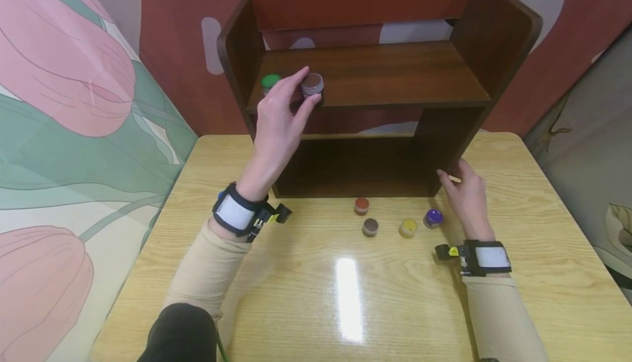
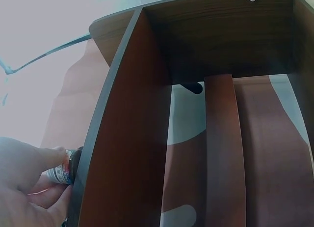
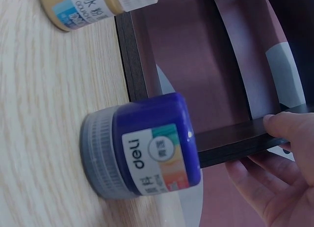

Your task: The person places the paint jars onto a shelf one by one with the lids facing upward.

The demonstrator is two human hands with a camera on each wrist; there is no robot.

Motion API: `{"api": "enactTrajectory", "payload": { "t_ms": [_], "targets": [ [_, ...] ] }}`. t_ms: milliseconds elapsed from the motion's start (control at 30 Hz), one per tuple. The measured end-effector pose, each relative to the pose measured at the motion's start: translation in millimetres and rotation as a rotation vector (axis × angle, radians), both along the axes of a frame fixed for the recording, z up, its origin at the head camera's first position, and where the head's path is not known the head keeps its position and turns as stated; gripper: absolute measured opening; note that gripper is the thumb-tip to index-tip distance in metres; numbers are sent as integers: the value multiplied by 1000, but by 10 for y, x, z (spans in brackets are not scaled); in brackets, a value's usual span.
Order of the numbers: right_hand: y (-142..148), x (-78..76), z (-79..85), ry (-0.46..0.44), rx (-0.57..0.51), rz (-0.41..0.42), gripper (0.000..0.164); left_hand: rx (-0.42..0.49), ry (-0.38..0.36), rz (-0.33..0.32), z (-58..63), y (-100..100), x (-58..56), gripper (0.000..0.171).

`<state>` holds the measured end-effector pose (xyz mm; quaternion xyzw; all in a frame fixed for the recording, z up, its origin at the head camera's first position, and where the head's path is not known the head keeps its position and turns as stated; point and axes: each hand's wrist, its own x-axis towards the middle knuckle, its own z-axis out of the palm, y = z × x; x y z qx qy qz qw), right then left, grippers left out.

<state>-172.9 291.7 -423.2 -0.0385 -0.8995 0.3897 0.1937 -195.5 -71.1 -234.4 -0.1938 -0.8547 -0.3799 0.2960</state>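
My left hand [image 1: 278,118] pinches a brown-topped paint jar [image 1: 312,83] between thumb and fingers, at the front left of the wooden shelf unit's upper board [image 1: 375,74]. In the left wrist view this jar [image 2: 63,169] is against the board's edge. Left of it on the board is a green-topped paint jar [image 1: 270,81], partly covered by the hand. My right hand [image 1: 466,192] grips the front edge of the unit's right side panel [image 3: 230,141], thumb on one face and fingers on the other. Close by on the table stands a purple paint jar [image 1: 433,218].
On the wood-grain table [image 1: 296,296], in front of the unit, stand a yellow paint jar [image 1: 408,228], a dark brown paint jar [image 1: 370,227] and an orange-red paint jar [image 1: 362,205]. Behind the unit hangs a patterned red cloth [image 1: 182,49]; floral fabric [image 1: 64,104] borders the left.
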Motion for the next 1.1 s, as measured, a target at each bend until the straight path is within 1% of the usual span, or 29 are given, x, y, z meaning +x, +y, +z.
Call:
{"api": "enactTrajectory", "payload": {
  "t_ms": [200, 367, 567, 733, 1100],
  "targets": [
    [1, 9, 6, -6, -2, 1, 39, -6, -8, 3, -2, 14, -17, 51],
    [-1, 6, 0, -2, -1, 4, 38, -35, -23, 33, 5, 30, -24, 51],
    [-3, -10, -14, 25, 4, -2, 35, -59, -20, 66, 14, 48, -29, 50],
    [-2, -18, -21, 37, 1, -7, 33, -97, -39, 94, 23, 67, -26, 50],
    [-8, -8, -12, 37, 4, 1, 34, -142, -31, 114, 24, 89, 0, 51]
  ]
}}
